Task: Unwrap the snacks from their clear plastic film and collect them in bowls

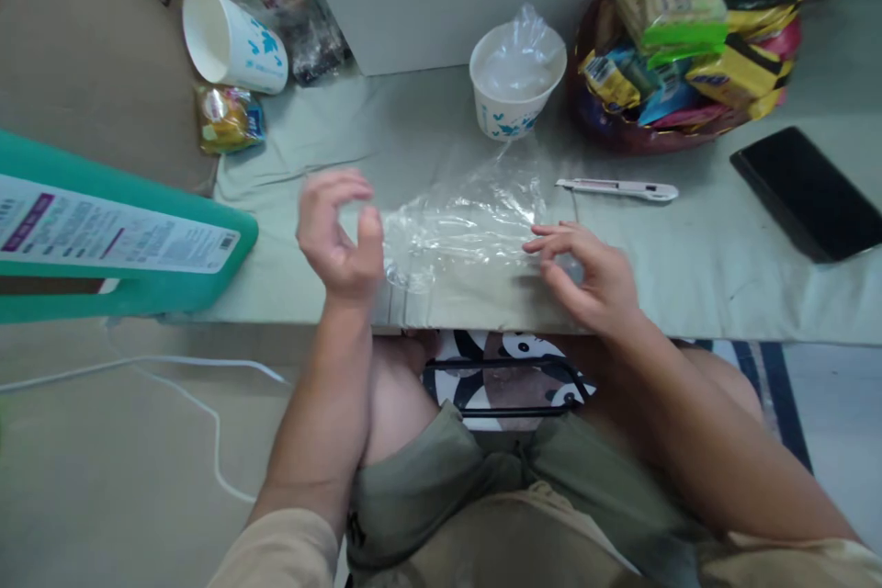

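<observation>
A crumpled clear plastic bag lies on the cloth-covered table between my two hands. My left hand is raised at the bag's left end, its fingers curled but apart from the thumb, with nothing between them. On the other side, my right hand is held low by the bag's right edge, fingers spread; whether the fingertips touch the film I cannot tell. Behind the bag stands a paper cup with clear plastic stuffed in it. A white utility knife lies just beyond my right hand.
A bowl heaped with wrapped snacks stands at the back right, near a black phone. To the left are a tipped paper cup, a yellow snack packet and a green container. A white box stands behind.
</observation>
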The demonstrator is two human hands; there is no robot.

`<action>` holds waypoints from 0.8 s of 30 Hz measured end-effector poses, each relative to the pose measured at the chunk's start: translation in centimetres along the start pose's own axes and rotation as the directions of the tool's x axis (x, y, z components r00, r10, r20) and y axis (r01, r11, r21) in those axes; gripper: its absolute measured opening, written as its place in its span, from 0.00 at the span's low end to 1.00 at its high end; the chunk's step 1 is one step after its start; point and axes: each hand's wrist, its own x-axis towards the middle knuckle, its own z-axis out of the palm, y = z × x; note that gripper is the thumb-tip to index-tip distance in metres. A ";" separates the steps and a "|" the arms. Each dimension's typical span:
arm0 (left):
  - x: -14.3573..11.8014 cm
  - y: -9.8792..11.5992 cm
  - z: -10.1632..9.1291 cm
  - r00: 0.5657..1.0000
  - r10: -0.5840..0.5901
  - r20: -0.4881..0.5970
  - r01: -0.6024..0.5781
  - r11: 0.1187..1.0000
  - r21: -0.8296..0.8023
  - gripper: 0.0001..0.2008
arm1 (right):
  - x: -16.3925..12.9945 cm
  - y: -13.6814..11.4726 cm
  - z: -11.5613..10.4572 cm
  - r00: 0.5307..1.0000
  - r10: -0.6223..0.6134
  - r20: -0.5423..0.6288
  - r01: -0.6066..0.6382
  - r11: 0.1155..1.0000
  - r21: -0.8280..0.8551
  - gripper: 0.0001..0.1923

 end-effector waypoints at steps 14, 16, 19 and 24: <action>-0.3 -2.5 2.1 0.916 -0.356 0.187 0.288 0.905 0.312 0.20 | 0.5 -1.1 -1.3 1.000 0.021 0.019 -0.023 0.994 0.110 0.07; -0.1 -1.7 1.2 0.975 -0.217 0.055 0.205 0.964 0.167 0.20 | 0.3 -0.8 -0.9 0.992 0.123 -0.043 -0.116 0.983 0.140 0.05; -0.6 1.5 0.0 0.942 0.098 0.321 -0.034 0.980 -0.197 0.24 | 0.3 -0.1 -0.3 0.953 0.267 -0.140 -0.237 0.950 0.202 0.04; -1.6 4.6 -0.7 0.562 -0.065 0.825 0.169 0.985 -0.037 0.19 | 1.1 0.6 -0.1 0.864 0.406 -0.298 -0.336 0.906 0.259 0.14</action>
